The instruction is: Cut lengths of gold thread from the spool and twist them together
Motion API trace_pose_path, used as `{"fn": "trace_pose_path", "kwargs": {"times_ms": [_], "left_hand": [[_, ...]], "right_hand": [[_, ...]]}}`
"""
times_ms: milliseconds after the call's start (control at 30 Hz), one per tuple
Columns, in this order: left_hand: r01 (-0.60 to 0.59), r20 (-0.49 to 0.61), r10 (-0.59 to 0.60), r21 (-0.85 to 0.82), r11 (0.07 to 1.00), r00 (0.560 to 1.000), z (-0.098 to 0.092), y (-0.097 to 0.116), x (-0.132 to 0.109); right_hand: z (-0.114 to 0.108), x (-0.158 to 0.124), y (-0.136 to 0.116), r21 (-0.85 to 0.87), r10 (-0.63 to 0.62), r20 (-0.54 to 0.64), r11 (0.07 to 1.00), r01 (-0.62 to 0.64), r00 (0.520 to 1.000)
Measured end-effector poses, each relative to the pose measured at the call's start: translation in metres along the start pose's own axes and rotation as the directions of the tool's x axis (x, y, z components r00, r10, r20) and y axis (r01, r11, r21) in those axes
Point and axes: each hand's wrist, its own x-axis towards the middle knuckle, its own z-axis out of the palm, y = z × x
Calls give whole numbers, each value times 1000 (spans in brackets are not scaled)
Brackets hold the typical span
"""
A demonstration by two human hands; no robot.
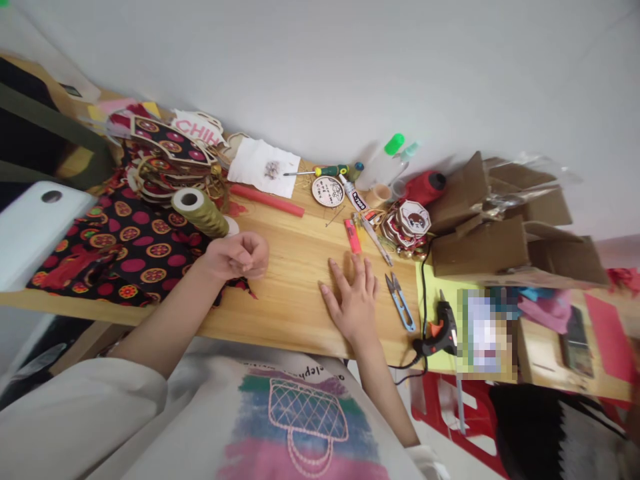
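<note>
My left hand (239,255) is curled with its fingers pressed together, just above the wooden table (293,303). Whatever it holds, if anything, is hidden. Close behind it a spool of olive-green thread (203,213) stands tilted in view, beside the black fabric with pink and orange round patterns (133,253). Palm down on the table lies my right hand (354,300), fingers spread. Its fingertips are close to a bright pink-red small box (352,235) and a slim pen-like tool (377,241). Blue thread snips (400,303) lie to its right.
A black glue gun (440,330) with its cable rests at the right, before cardboard boxes (480,250). Along the wall are a screwdriver (320,171), a glue tube (353,193), bottles and octagonal ornaments (413,220). A red stick (267,200) lies beside white paper (263,167).
</note>
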Motion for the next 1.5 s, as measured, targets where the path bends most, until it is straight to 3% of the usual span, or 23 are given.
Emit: {"fn": "trace_pose_path", "kwargs": {"times_ms": [233,567,767,1000,1267,1500], "left_hand": [[41,-43,-39,31,999,998,3,1,3],[77,-98,-69,76,994,993,5,0,7],[82,-123,-73,72,994,990,2,-2,8],[69,-143,-61,50,996,988,4,-1,8],[55,-150,-48,47,997,988,0,-2,8],[31,-155,-30,3,1000,987,1,-3,8]], "right_hand": [[0,2,-3,11,20,2,1000,-20,1000],[3,-1,-2,2,183,-136,983,-184,974],[5,0,0,22,154,-152,988,-153,976],[8,-1,8,190,198,-301,971,-145,933],[8,0,5,47,150,-156,988,-144,976],[8,-1,2,24,154,-145,988,-152,977]]}}
